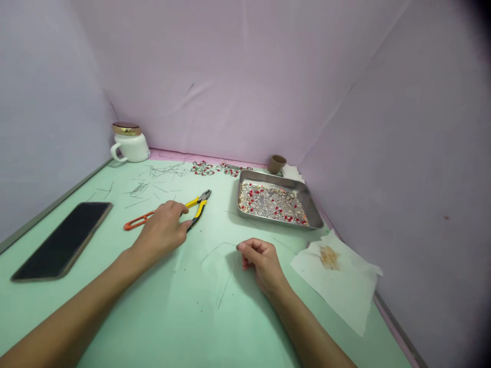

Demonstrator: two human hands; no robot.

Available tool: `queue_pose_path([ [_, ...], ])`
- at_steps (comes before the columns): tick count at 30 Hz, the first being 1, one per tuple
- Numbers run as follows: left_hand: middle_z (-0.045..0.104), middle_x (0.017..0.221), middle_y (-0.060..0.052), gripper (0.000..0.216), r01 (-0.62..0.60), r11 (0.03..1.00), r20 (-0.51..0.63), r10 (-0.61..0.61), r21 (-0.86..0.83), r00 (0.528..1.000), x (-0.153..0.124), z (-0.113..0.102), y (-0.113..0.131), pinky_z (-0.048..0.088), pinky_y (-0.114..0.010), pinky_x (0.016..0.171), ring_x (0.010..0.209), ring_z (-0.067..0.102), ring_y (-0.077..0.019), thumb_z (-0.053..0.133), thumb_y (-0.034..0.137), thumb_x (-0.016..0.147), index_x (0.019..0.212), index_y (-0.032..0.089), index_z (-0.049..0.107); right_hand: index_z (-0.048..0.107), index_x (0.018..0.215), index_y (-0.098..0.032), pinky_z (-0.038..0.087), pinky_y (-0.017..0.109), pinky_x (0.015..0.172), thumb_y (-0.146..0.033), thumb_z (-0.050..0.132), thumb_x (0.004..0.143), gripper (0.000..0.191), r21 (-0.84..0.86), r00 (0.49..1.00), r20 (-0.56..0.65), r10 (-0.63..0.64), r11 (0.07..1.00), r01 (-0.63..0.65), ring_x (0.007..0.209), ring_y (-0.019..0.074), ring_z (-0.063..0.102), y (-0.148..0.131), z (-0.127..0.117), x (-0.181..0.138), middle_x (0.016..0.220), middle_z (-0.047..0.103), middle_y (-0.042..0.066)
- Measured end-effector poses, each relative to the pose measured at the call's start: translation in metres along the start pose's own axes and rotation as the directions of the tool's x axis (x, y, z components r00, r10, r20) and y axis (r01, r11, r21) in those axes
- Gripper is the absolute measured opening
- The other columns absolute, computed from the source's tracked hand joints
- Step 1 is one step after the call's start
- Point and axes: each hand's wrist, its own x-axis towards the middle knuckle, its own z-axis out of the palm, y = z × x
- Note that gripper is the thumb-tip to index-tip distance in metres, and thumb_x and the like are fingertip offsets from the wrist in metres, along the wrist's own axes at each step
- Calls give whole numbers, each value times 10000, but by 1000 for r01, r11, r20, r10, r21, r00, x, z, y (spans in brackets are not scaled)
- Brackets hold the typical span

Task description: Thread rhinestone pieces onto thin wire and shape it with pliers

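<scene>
From my head camera I look down on a pale green table (161,312) closed in by lilac walls. My left hand (163,231) lies palm down on the handles of the yellow and black pliers (198,207), fingers curled over them, thumb tip against the lower handle; the closed nose of the pliers points away from me toward the tray. Just left of that hand, and touching or nearly touching it, lies a pair of orange snips (137,221). My right hand (261,260) rests on the table near the middle, fingers folded in and thumb pressed to forefinger, pinching the end of a thin wire (217,249) that runs leftward across the surface and bends down toward me; it is too fine to follow all the way. Beyond that hand sits a metal tray (312,207) filled with small silver and red beads (270,202). To its right a crumpled paper towel (345,291) carries a little tan heap. At the far edge are a row of finished beaded loops (215,168), loose cut wires (153,181), a small brown cup (276,163) and a white mug (130,143) with a gold lid. A dark phone (65,239) lies face up at my left.
</scene>
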Motion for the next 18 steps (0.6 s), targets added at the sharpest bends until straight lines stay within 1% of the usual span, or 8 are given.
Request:
queue_pose_path([
  [2, 544, 942, -109, 265, 13, 991, 27, -17, 136, 999, 4, 1, -6, 394, -376, 715, 907, 488, -288, 464, 358, 709, 878, 166, 537, 580, 562, -146, 329, 214, 391, -276, 645, 604, 151, -2, 1000, 6, -12, 1000, 12, 366, 79, 394, 1, 1, 0, 393, 476, -39],
  [6, 536, 908, -120, 296, 0, 975, 128, -30, 224, 991, 3, 7, -4, 402, -370, 697, 879, 498, -284, 442, 389, 713, 860, 151, 539, 575, 561, -147, 324, 216, 389, -283, 644, 600, 157, -17, 1000, -17, -9, 1000, 9, 358, 80, 387, 1, 4, 0, 385, 472, -40],
  [8, 532, 897, -130, 239, -2, 969, 147, -35, 245, 989, 1, 9, -1, 405, -360, 672, 879, 500, -287, 424, 328, 712, 803, 147, 551, 569, 555, -147, 320, 216, 391, -290, 643, 602, 167, -20, 999, -37, -6, 1000, 5, 356, 80, 383, 0, 4, -1, 379, 468, -40],
  [10, 527, 898, -149, 194, 11, 967, 146, -50, 255, 988, 0, 9, 1, 404, -356, 627, 861, 509, -298, 425, 238, 674, 772, 136, 559, 562, 551, -147, 315, 216, 395, -298, 642, 608, 180, -22, 998, -54, -12, 1000, 11, 355, 78, 379, -1, 5, -2, 380, 464, -41],
  [12, 525, 891, -172, 214, 42, 968, 144, -80, 249, 986, -1, 10, 1, 397, -357, 569, 793, 531, -306, 436, 172, 614, 774, 115, 566, 558, 552, -147, 310, 216, 402, -308, 640, 616, 192, -31, 997, -67, -33, 999, 31, 361, 79, 381, -2, 6, -3, 387, 461, -40],
  [14, 532, 856, -179, 236, 84, 973, 139, -116, 215, 984, -2, 11, 0, 385, -361, 537, 714, 547, -304, 451, 144, 567, 763, 102, 574, 553, 549, -149, 304, 220, 406, -327, 641, 620, 210, -47, 995, -76, -62, 997, 58, 365, 82, 379, -3, 7, -5, 389, 455, -39],
  [16, 540, 816, -166, 220, 121, 982, 131, -140, 141, 981, -3, 12, -3, 380, -361, 538, 667, 555, -290, 458, 132, 542, 723, 105, 580, 551, 551, -153, 299, 226, 410, -352, 642, 619, 229, -63, 992, -86, -89, 995, 83, 369, 87, 376, -2, 7, -5, 390, 448, -38],
  [18, 549, 748, -128, 189, 139, 990, 134, -140, 21, 981, -3, 13, -6, 378, -339, 536, 631, 558, -258, 451, 123, 533, 675, 124, 576, 552, 564, -158, 295, 231, 412, -379, 642, 619, 245, -70, 988, -107, -108, 992, 101, 370, 91, 374, -2, 6, -5, 396, 442, -39],
])
